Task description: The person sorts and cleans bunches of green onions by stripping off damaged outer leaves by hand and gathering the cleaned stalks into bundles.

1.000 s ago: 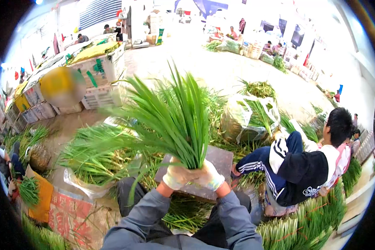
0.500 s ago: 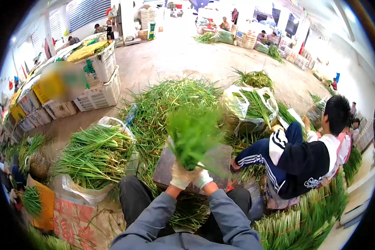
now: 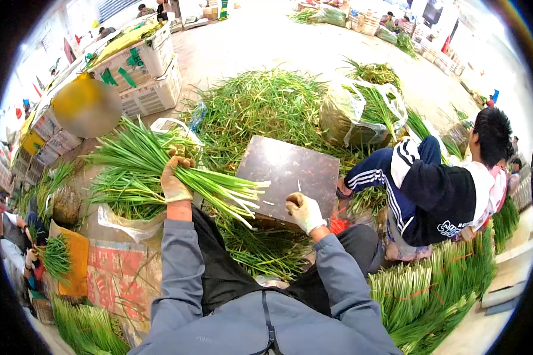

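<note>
In the head view, my gloved left hand (image 3: 176, 180) grips a bunch of Chinese chives (image 3: 228, 188), its green leaves pointing up and left. The pale stem ends reach over the left edge of a dark, flat-topped block (image 3: 287, 163) between my knees. At that block's front right edge is my gloved right hand (image 3: 305, 212), fingers curled in; whatever they hold, if anything, is hidden. Two small white stem scraps lie on the block top near it. Below the held bunch, more chives (image 3: 127, 192) lie piled on a plastic sheet.
A large heap of loose leaves (image 3: 260, 112) spreads beyond the block. A clear bag of chives (image 3: 361, 112) stands at its right. A person in a dark jacket (image 3: 438, 201) sits close on my right, beside tied bundles (image 3: 432, 284). White crates (image 3: 151, 86) are stacked at left.
Both hands were together over the block on an upright, blurred bunch. Now my left hand holds the bunch tilted to the left, and my right hand is apart from it. The view has tipped downward.
</note>
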A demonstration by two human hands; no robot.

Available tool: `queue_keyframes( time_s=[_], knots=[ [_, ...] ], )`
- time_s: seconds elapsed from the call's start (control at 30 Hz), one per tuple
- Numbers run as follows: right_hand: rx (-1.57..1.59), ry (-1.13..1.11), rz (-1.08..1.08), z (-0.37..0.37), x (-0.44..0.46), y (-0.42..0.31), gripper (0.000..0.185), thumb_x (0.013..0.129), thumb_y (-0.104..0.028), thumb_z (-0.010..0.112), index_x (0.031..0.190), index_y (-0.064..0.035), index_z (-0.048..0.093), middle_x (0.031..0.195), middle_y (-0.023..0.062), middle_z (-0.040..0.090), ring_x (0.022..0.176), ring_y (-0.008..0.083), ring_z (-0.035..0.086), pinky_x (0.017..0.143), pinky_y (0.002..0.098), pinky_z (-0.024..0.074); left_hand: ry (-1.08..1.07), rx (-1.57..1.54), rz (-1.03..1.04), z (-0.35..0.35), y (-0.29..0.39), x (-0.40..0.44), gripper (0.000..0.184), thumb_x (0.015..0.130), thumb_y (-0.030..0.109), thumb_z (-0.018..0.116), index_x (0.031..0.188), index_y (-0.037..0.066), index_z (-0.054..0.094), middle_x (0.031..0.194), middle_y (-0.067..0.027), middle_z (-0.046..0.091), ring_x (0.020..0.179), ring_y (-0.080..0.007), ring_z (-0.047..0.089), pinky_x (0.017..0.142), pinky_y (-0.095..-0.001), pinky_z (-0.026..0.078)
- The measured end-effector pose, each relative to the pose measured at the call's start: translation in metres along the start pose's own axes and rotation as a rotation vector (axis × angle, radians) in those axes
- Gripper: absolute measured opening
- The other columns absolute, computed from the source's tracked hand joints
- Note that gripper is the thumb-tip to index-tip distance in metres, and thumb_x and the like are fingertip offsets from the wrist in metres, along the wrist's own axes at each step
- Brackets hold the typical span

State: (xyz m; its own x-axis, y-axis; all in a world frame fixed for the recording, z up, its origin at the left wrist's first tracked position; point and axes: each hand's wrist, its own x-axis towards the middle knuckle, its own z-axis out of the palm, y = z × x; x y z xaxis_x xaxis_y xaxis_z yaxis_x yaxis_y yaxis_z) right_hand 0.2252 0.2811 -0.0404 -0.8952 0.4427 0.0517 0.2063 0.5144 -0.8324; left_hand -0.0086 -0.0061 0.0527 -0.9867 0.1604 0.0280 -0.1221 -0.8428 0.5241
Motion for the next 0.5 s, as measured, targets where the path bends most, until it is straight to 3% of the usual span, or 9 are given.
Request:
queue_keyframes(
  time_s=[0.07,0.1,0.17,0.2,0.27,0.33,0.4,0.43,0.5],
  knots=[
    [0.163,-0.006,0.067,-0.003,-0.010,-0.009,0.023,0.090,-0.019,0.067,0.107,-0.0025,0.069,0.096,0.0150,0.073,0.082,0.0244,0.071,0.076,0.0321,0.0538,0.011,-0.098,-0.041,-0.013,0.000,-0.001,0.031,0.090,0.010,0.066,0.121,0.005,0.059,0.081,-0.0041,0.064,0.070,-0.0192,0.062,0.088,-0.0421,0.052],
    [0.158,-0.006,0.073,-0.004,-0.016,-0.014,0.023,0.090,-0.019,0.067,0.107,-0.0025,0.069,0.096,0.0150,0.073,0.082,0.0244,0.071,0.076,0.0321,0.0538,-0.007,-0.122,-0.063,-0.020,-0.001,-0.002,0.030,0.091,0.011,0.065,0.120,0.005,0.060,0.082,-0.0036,0.067,0.070,-0.0200,0.063,0.090,-0.0422,0.051],
    [0.308,-0.010,0.074,-0.006,-0.029,-0.031,0.021,0.090,-0.010,0.068,0.108,0.0010,0.068,0.093,0.0119,0.074,0.079,0.0158,0.068,0.073,0.0289,0.0534,-0.036,-0.151,-0.080,-0.032,-0.005,-0.002,0.030,0.091,0.012,0.066,0.120,0.006,0.060,0.082,-0.0037,0.068,0.070,-0.0202,0.063,0.090,-0.0417,0.051],
    [0.301,-0.008,0.077,-0.007,-0.034,-0.039,0.021,0.090,-0.010,0.068,0.108,0.0010,0.068,0.093,0.0119,0.074,0.079,0.0158,0.068,0.073,0.0289,0.0534,-0.067,-0.179,-0.088,-0.038,-0.008,-0.001,0.030,0.090,0.012,0.067,0.119,0.006,0.061,0.082,-0.0037,0.069,0.071,-0.0204,0.064,0.090,-0.0411,0.051],
    [0.321,-0.037,-0.002,-0.007,-0.046,-0.063,0.017,0.093,-0.006,0.064,0.108,0.0017,0.067,0.087,0.0032,0.070,0.070,0.0079,0.062,0.064,0.0227,0.0508,-0.071,-0.206,-0.125,-0.046,-0.011,-0.002,0.029,0.089,0.013,0.068,0.116,0.006,0.063,0.083,-0.0040,0.071,0.073,-0.0215,0.066,0.091,-0.0416,0.051],
    [0.391,-0.099,0.085,-0.002,-0.055,-0.084,0.016,0.092,-0.004,0.066,0.107,0.0013,0.067,0.089,0.0031,0.070,0.074,0.0077,0.063,0.066,0.0229,0.0515,-0.093,-0.218,-0.135,-0.047,-0.014,-0.006,0.028,0.087,0.012,0.069,0.114,0.006,0.063,0.084,-0.0050,0.071,0.076,-0.0223,0.066,0.092,-0.0425,0.051],
    [0.223,0.036,-0.266,0.010,-0.055,-0.094,0.016,0.089,-0.002,0.068,0.106,0.0006,0.068,0.090,0.0058,0.071,0.077,0.0106,0.065,0.068,0.0252,0.0526,-0.010,-0.263,-0.184,-0.044,-0.018,-0.006,0.028,0.084,0.007,0.070,0.111,0.006,0.063,0.086,-0.0078,0.069,0.078,-0.0231,0.065,0.095,-0.0444,0.049],
    [0.076,0.122,-0.389,0.008,-0.053,-0.110,0.019,0.085,0.000,0.071,0.103,-0.0017,0.069,0.090,0.0095,0.071,0.077,0.0169,0.068,0.070,0.0281,0.0535,-0.004,-0.283,-0.200,-0.040,-0.021,-0.009,0.029,0.083,0.007,0.070,0.111,0.006,0.062,0.085,-0.0083,0.069,0.077,-0.0232,0.064,0.096,-0.0442,0.049],
    [0.056,0.135,-0.446,0.015,-0.050,-0.131,0.020,0.083,0.000,0.072,0.102,-0.0035,0.069,0.089,0.0107,0.070,0.077,0.0213,0.068,0.071,0.0294,0.0536,0.018,-0.298,-0.245,-0.038,-0.026,-0.010,0.030,0.081,0.005,0.070,0.110,0.007,0.062,0.084,-0.0091,0.067,0.080,-0.0230,0.063,0.097,-0.0436,0.048]
  ],
)
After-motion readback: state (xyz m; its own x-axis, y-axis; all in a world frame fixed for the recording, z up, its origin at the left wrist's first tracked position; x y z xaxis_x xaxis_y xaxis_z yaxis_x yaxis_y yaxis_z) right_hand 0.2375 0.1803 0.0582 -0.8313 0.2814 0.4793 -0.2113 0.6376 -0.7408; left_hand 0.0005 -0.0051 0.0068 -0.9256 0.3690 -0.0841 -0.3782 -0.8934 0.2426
